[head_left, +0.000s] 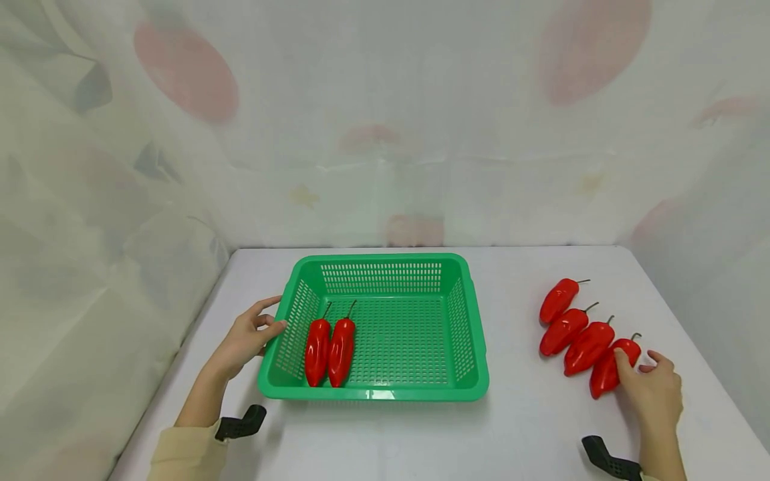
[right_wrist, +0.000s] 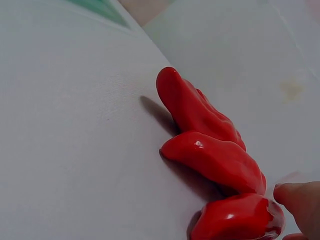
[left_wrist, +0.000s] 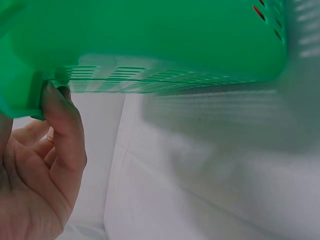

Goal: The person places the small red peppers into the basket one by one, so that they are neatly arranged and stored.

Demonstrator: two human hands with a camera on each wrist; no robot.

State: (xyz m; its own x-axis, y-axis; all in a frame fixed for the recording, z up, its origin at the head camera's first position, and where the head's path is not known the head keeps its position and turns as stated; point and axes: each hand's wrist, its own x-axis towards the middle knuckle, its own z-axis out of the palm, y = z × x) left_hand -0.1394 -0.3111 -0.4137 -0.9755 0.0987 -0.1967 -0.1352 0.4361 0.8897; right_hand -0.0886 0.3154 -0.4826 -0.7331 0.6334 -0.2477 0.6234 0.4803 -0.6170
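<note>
My left hand (head_left: pixel 246 341) holds the left rim of a green plastic basket (head_left: pixel 373 394), its thumb on the rim. In the left wrist view, fingers (left_wrist: pixel 65 125) bend up under the rim. Two glossy red chili peppers (head_left: pixel 317 352) lie side by side in the basket's left part, stems pointing away. On the right, my right hand (head_left: pixel 652 391) is at the nearest of several red peppers (head_left: pixel 606 371), its thumb over it and the other fingers to its right. In the right wrist view, a fingertip (right_wrist: pixel 287 195) is close to a pepper's end (right_wrist: pixel 237 220).
The other peppers (head_left: pixel 588 347) lie in a slanting row on the white table (head_left: pixel 421 441), the farthest one (head_left: pixel 559 300) toward the back. Patterned cloth (head_left: pixel 373 100) hangs behind and at both sides. Black wrist mounts (head_left: pixel 240 424) stick out beside both wrists.
</note>
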